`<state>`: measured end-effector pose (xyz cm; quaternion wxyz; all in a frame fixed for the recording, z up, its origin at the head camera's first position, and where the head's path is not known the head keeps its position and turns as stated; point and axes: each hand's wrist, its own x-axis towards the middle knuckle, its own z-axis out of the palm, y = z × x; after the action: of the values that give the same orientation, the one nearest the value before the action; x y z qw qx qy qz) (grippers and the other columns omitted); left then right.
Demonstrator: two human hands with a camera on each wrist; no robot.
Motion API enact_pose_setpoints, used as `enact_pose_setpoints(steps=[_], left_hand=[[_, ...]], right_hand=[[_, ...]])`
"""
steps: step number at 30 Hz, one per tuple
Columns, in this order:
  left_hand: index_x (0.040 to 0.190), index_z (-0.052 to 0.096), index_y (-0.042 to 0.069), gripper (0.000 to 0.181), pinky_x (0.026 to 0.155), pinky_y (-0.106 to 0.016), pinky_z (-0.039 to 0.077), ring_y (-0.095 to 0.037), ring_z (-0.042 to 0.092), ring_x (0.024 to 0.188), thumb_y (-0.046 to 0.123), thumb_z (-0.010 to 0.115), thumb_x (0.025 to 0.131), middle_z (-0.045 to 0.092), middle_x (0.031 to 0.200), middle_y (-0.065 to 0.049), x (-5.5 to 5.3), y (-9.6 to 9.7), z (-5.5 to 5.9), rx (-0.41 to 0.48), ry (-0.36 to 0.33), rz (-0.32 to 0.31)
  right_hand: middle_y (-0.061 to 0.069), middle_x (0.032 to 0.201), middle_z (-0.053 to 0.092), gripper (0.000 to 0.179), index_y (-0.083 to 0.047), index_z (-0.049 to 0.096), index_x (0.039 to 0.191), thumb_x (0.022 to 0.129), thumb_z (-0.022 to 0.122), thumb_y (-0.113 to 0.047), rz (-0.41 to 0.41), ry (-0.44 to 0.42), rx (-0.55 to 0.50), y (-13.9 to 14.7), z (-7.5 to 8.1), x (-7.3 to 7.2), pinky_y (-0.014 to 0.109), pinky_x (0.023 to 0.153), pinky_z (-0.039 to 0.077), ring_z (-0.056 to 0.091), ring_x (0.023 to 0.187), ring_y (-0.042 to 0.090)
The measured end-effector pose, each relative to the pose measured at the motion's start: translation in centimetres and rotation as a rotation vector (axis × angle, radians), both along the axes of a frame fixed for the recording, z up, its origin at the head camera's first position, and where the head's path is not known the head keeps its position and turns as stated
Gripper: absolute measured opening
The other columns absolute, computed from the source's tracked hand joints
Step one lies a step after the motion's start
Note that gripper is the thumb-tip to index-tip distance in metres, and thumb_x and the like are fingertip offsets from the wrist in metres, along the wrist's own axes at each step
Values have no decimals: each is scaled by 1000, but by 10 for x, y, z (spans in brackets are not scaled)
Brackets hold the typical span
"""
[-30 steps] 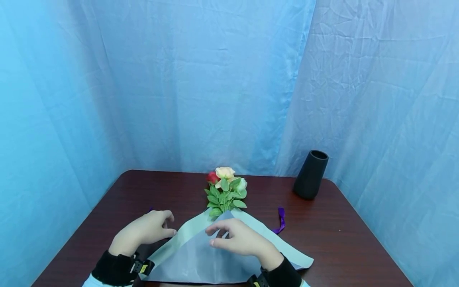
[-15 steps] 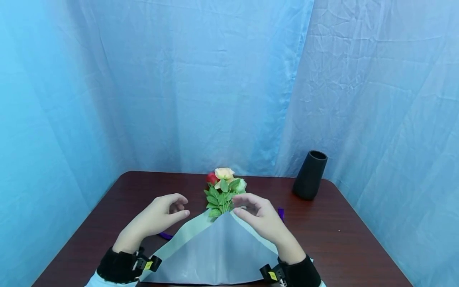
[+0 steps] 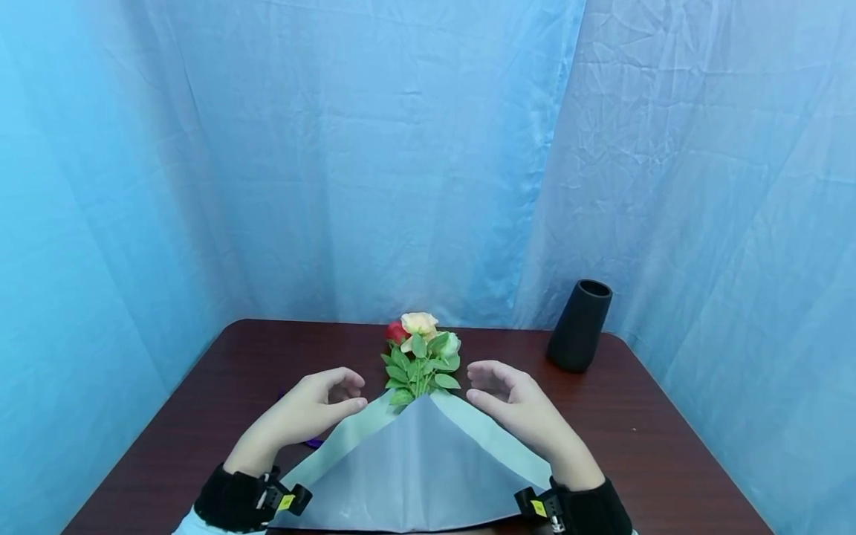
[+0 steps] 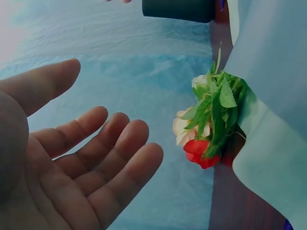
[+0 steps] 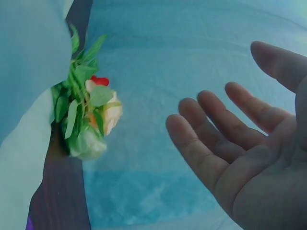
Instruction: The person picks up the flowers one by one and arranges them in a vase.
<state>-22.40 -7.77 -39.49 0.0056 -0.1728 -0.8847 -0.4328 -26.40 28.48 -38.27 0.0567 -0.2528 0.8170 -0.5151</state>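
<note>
A small bunch of artificial-looking flowers [image 3: 423,364], with red, cream and pale green blooms, pokes out at the top of a folded sheet of wrapping paper [image 3: 411,475]. The paper is grey-blue with pale mint edges, and it hides the lower stems. To the left of the flowers my left hand [image 3: 314,405] hovers by the paper's slanting edge, holding nothing. My right hand [image 3: 518,405] hovers on the other side, over the right edge. Both palms, seen in the wrist views, are bare, with the left fingers [image 4: 127,148] and right fingers [image 5: 196,143] loosely bent.
A tall black vase [image 3: 580,327] stands at the back right of the dark wooden table [image 3: 294,345]. Part of a purple ribbon [image 3: 313,443] shows beside the paper under my left hand. Blue cloth [image 3: 401,163] hangs behind the table.
Both hands have risen off the paper. The right hand has swung from over the paper's middle out to the right, while the left has shifted slightly right and forward. Flowers and vase stay put.
</note>
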Motion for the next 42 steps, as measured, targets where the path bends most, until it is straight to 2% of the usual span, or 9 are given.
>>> enact_pose_setpoints(steps=[7,18,22,28,35,42], left_hand=[[119,66,10,33,78,-33,53,-16,63,94,36,70,98,66,102,4,-4,2,-7,-21,-28,-52],[124,64,8,39,76,-39,51,-16,62,91,37,70,98,65,99,3,-6,5,-15,-71,-143,-78],[127,64,6,44,77,-40,51,-16,61,92,38,69,98,65,99,2,-6,4,-20,-99,-159,-107],[129,63,3,45,78,-43,53,-18,64,94,36,69,98,68,103,1,-7,3,-23,-124,-229,-139],[125,65,4,42,77,-42,53,-18,64,92,35,70,97,68,100,2,-8,3,-28,-161,-255,-150],[125,64,3,42,76,-44,53,-18,65,89,33,71,97,69,100,0,-6,4,-28,-161,-292,-154]], right_hand=[[2,129,64,41,-20,62,135,98,70,-36,-4,-48,89,8,-7,-6,42,96,52,61,121,23],[4,129,65,46,-11,63,135,98,69,-37,-17,-73,223,21,-17,-18,43,93,53,59,120,25],[7,128,64,48,-8,62,135,98,70,-37,10,-123,257,26,-21,-19,45,91,53,59,118,25],[15,130,62,50,-1,61,135,96,72,-32,82,-241,276,29,-28,-21,47,89,53,58,117,28],[8,112,67,45,4,62,130,95,74,-21,112,-338,308,30,-34,-21,47,77,55,61,100,24],[6,99,67,37,3,67,121,91,76,-16,118,-325,377,28,-39,-21,45,70,56,61,87,23]])
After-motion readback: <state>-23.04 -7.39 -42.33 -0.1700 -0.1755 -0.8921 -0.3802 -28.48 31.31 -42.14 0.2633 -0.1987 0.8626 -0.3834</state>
